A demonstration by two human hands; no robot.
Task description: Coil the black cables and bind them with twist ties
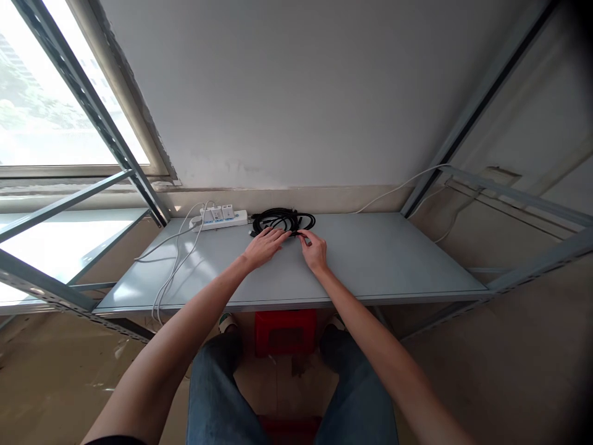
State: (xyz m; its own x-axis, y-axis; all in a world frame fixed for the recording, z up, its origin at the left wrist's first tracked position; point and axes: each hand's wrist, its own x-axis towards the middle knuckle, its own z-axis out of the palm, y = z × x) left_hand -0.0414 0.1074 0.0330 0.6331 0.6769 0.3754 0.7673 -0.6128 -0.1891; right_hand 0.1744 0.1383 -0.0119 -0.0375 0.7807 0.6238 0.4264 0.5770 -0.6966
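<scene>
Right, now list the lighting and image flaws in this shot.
Head view, upper left: the window is largely washed out by glare; head view, shelf: bright light patches at its left end; head view, far right: the edge fades into blurred black; head view, centre: the black cables are so dark that some strands merge.

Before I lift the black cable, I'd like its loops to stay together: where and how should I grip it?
I'd grip the black cable at its near edge, from the front and above, gathering several strands together. It lies low in loose loops, one jutting right; the wall is behind and the power strip close on its left.
</scene>
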